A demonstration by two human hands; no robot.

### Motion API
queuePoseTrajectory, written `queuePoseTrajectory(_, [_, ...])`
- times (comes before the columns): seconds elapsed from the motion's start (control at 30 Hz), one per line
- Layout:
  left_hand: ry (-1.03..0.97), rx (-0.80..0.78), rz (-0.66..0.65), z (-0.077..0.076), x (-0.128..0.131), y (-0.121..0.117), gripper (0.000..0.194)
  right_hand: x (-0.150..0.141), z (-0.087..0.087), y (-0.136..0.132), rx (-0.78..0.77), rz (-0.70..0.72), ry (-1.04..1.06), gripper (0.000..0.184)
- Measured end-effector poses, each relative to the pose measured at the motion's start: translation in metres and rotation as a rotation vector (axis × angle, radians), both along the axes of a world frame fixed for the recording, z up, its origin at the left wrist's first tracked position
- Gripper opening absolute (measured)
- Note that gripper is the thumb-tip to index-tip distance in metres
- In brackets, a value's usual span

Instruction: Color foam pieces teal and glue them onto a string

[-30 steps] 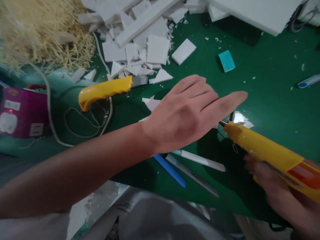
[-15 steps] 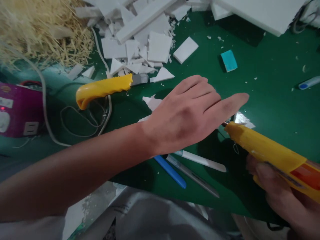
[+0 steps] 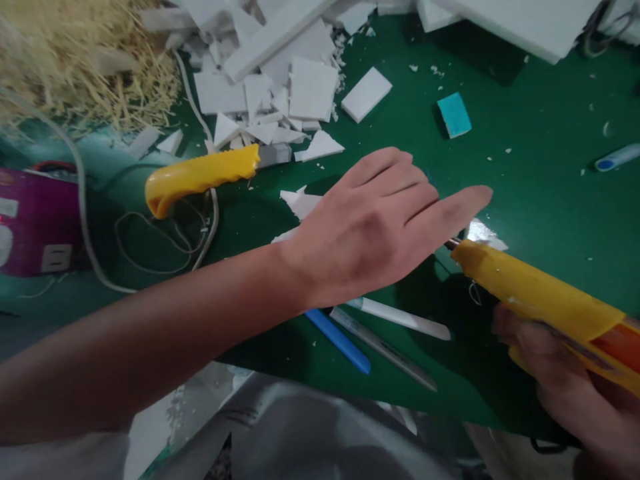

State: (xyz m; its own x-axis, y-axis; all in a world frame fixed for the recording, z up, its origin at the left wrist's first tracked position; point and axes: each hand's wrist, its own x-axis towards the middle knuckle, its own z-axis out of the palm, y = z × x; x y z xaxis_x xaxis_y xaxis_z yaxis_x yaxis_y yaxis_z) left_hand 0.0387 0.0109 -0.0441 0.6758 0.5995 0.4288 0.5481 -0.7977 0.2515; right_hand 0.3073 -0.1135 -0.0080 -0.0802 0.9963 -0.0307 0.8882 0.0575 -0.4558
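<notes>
My left hand [image 3: 375, 227] is held back-up over the green table, its fingers curled under and one digit stretched to the right. Whatever those fingers grip is hidden beneath the hand. My right hand [image 3: 560, 367], at the lower right, is closed around a yellow glue gun [image 3: 535, 280] with an orange part on its side. The gun's metal nozzle points left and ends close beside my left hand; the hand partly covers the tip. White jagged scraps [image 3: 300, 202] stick out behind my left wrist. A shiny crumpled scrap [image 3: 485, 233] lies just past the nozzle.
A yellow-handled cutter [image 3: 203, 175] lies left, near a white cable [image 3: 85, 207] and a purple box [image 3: 40, 227]. White foam pieces [image 3: 315, 87] and straw [image 3: 110, 80] fill the back. Blue [image 3: 340, 341], grey [image 3: 385, 350] and white pens [image 3: 405, 319] lie near the front edge.
The view has shifted slightly, so the table things sit a little further left. The glue gun has edged slightly right relative to my left hand, which keeps its pose.
</notes>
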Motion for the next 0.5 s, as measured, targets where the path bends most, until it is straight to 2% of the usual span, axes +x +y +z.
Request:
queuePoseTrajectory(0.17, [-0.002, 0.040, 0.000, 0.001, 0.001, 0.000, 0.044, -0.005, 0.007, 0.016, 0.014, 0.167, 0.103, 0.013])
queuePoseTrajectory(0.2, [0.002, 0.050, -0.001, 0.001, 0.001, 0.000, 0.044, -0.007, 0.007, 0.019, 0.038, 0.121, 0.089, 0.013])
queuePoseTrajectory(0.33, [0.012, 0.066, 0.002, 0.003, 0.002, 0.001, 0.045, -0.011, 0.006, 0.020, 0.034, 0.154, 0.113, 0.024])
queuePoseTrajectory(0.4, [0.017, 0.059, -0.001, 0.003, 0.002, 0.001, 0.044, -0.012, 0.005, 0.018, -0.006, 0.077, 0.118, 0.016])
queuePoseTrajectory(0.5, [0.015, 0.039, -0.009, 0.003, 0.001, 0.001, 0.042, -0.016, 0.004, 0.015, 0.002, 0.063, 0.132, 0.022])
